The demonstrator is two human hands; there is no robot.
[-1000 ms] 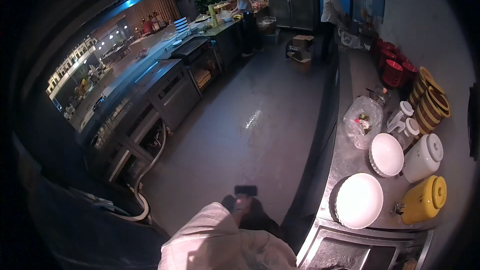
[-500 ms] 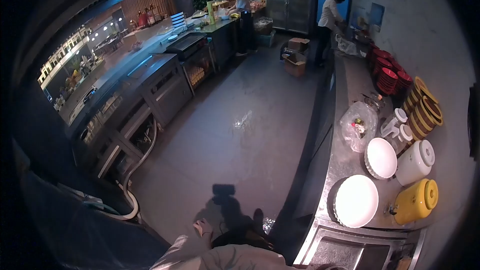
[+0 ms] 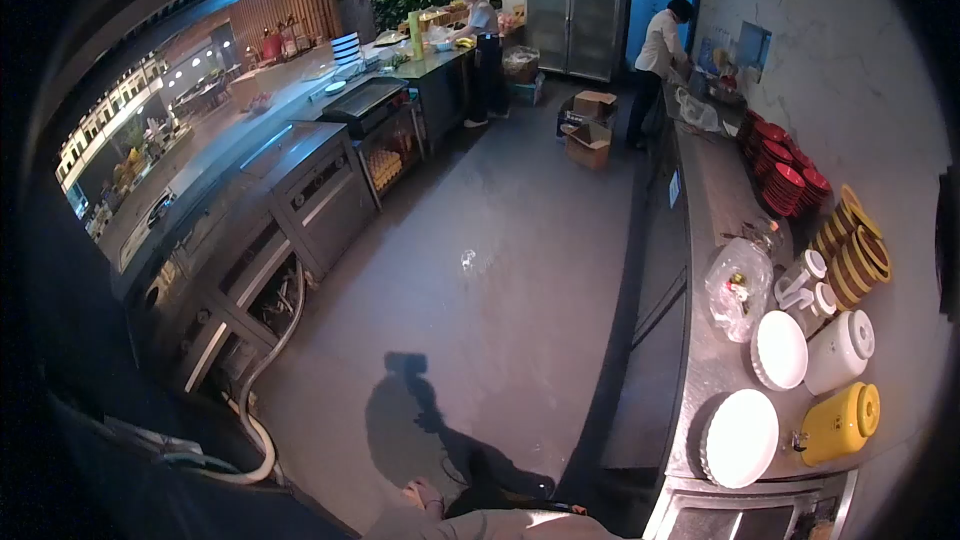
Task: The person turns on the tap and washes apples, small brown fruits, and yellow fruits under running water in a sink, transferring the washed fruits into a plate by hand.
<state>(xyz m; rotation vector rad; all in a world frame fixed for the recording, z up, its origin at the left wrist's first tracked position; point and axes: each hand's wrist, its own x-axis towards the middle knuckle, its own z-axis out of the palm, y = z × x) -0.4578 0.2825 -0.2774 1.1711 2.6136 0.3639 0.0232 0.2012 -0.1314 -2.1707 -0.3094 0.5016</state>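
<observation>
The left hand (image 3: 424, 493) hangs low at the bottom edge of the view and holds nothing. It is too small and dim to say whether its fingers are apart or together. The nearest thing is the pale hose (image 3: 262, 438), which curls on the floor (image 3: 520, 340) well to the left of the fingers. The right hand is out of view.

Moving along this aisle safely probably calls for keeping the arm close to the body and stepping clear of the hose. Far ahead of the fingers a shiny wet patch (image 3: 467, 260) could be slippery, and cardboard boxes (image 3: 588, 132) narrow the way. To the fingers' right, a counter (image 3: 715, 190) bears a white plate (image 3: 740, 438) and a yellow pot (image 3: 838, 423). Two people (image 3: 658, 55) work at the far end.
</observation>
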